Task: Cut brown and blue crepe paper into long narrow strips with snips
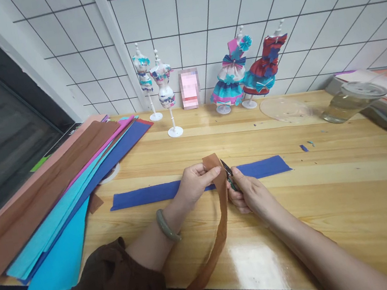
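Observation:
Between the thumb and fingers of my left hand is the top end of a long brown crepe paper strip, which hangs down past the table's front edge. My right hand grips a small pair of scissors with dark blades and a green handle. The blades point up and lie close against the right edge of the brown strip; whether they are parted I cannot tell. Flat on the table, behind both hands, runs a blue paper strip, its middle partly covered by my hands and the brown strip.
Brown, pink, turquoise and blue paper sheets are piled at the left. Along the tiled wall stand two small white mannequins and two paper-dressed ones. A lidded plastic cup stands at the right; blue scraps lie nearby.

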A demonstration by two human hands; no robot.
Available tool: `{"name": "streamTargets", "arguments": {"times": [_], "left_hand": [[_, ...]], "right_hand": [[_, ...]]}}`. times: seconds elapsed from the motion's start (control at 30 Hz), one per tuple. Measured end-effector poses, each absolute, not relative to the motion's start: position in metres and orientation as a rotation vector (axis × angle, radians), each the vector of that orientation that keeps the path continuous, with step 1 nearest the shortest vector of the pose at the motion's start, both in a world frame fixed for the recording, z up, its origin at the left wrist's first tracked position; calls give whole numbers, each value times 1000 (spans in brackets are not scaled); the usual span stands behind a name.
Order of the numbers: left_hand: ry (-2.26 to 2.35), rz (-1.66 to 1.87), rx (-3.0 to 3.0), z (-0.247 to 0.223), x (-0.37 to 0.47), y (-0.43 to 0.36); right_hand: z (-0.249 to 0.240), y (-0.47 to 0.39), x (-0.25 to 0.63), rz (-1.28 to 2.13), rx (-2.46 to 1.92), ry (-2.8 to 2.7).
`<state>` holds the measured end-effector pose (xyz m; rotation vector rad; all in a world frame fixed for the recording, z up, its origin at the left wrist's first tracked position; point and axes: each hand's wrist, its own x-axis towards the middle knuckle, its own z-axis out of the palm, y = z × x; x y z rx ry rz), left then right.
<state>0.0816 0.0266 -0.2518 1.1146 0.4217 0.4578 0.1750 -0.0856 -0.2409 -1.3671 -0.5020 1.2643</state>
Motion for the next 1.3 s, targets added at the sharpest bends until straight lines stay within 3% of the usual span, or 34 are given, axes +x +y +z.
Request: {"name": "streamTargets", "arguments": {"times": [1.3], "left_hand": [[390,504,1097,-257,85,24]], "right_hand": [[-244,-84,176,1259,-1308,-504]]}}
